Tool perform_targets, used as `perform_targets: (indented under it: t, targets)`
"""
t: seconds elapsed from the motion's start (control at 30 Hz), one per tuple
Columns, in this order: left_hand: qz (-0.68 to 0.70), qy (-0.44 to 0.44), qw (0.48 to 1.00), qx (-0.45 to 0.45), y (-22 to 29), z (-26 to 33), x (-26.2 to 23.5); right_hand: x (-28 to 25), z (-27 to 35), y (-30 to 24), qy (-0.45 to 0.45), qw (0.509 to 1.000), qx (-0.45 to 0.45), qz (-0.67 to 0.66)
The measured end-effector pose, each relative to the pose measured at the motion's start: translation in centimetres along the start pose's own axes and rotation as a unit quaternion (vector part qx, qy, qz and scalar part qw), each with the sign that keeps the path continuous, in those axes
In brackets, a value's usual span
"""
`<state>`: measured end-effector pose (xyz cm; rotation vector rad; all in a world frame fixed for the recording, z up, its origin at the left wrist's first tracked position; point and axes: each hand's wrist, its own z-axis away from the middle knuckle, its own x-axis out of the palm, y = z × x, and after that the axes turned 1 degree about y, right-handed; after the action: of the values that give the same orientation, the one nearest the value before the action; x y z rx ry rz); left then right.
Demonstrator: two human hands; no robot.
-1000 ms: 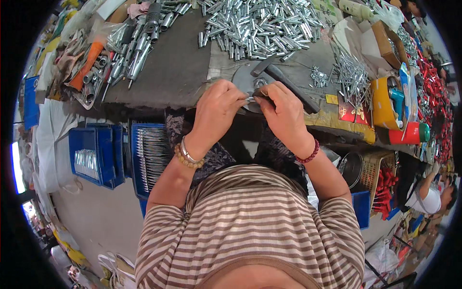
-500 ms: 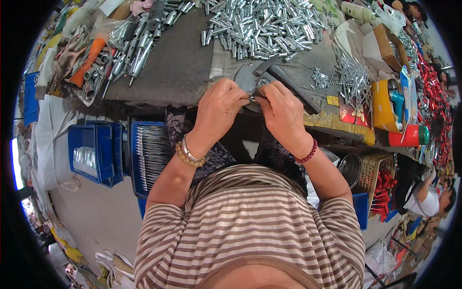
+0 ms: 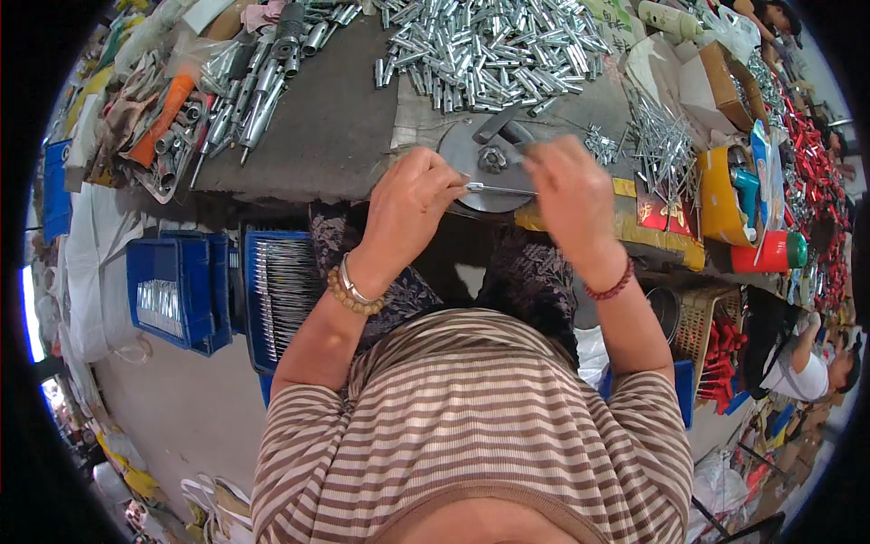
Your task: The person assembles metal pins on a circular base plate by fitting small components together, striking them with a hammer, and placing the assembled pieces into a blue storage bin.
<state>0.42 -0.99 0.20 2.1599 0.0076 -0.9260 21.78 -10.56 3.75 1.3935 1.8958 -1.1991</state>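
My left hand (image 3: 412, 199) is closed at the near edge of the bench, thumb and finger pinching one end of a thin metal rod (image 3: 503, 189). The rod points right, over a round grey metal disc (image 3: 462, 150) with a small metal fixture (image 3: 492, 160) on its middle. My right hand (image 3: 575, 204) is beside the rod's far end, its fingers smeared by motion; whether it grips anything cannot be made out. Behind it lies a hammer (image 3: 497, 124), its head over the disc and its handle mostly hidden by that hand.
A heap of short metal tubes (image 3: 489, 54) covers the far bench. Thin metal pins (image 3: 666, 145) and a yellow container (image 3: 720, 195) are at right. Metal tools (image 3: 263, 100) lie at left. Blue bins (image 3: 263, 299) of metal rods stand below left; a person (image 3: 807, 363) sits at far right.
My right hand has moved right, away from my left hand, and is blurred. The thin rod and the disc's fixture now show between the hands. My left hand stays in place.
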Motion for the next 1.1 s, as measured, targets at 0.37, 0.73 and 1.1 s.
perform_targets:
  t: [0.37,0.73,1.1]
  targets:
    - [0.028,0.000,1.000,0.000,0.1,-0.1,0.0,-0.8,0.2,3.2,-0.037,0.997,0.047,0.057]
    - [0.025,0.005,1.000,-0.007,-0.5,-0.1,0.4,-3.9,3.6,-1.8,-0.008,0.996,0.031,-0.089]
    - [0.054,0.013,0.998,-0.015,-0.2,0.0,0.2,-3.4,3.3,-2.0,-0.009,0.989,0.038,-0.144]
